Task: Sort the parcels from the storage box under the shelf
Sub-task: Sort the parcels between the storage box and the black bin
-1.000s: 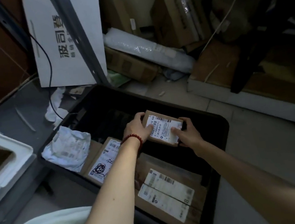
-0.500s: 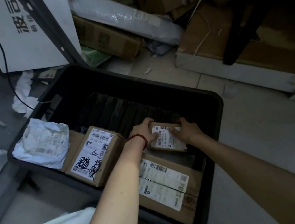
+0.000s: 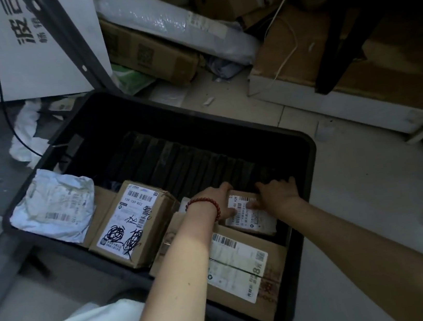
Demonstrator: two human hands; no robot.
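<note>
Cardboard parcel (image 3: 254, 218) lowered into black storage box (image 3: 173, 127), left hand (image 3: 218, 200) and right hand (image 3: 277, 193) fingers (image 3: 286, 181) still grasping it

Inside the storage box (image 3: 309, 152), my left hand (image 3: 217, 200) and right hand (image 3: 277, 194) grip the small parcel (image 3: 252, 218) and hide its far end. My left arm covers part of the big parcel (image 3: 243, 270). The label words are too small to read.

Cluttered storeroom: stacked cartons (image 3: 151, 51), labelled parcels (image 3: 132, 223), bubble-wrap roll (image 3: 172, 21)
</note>
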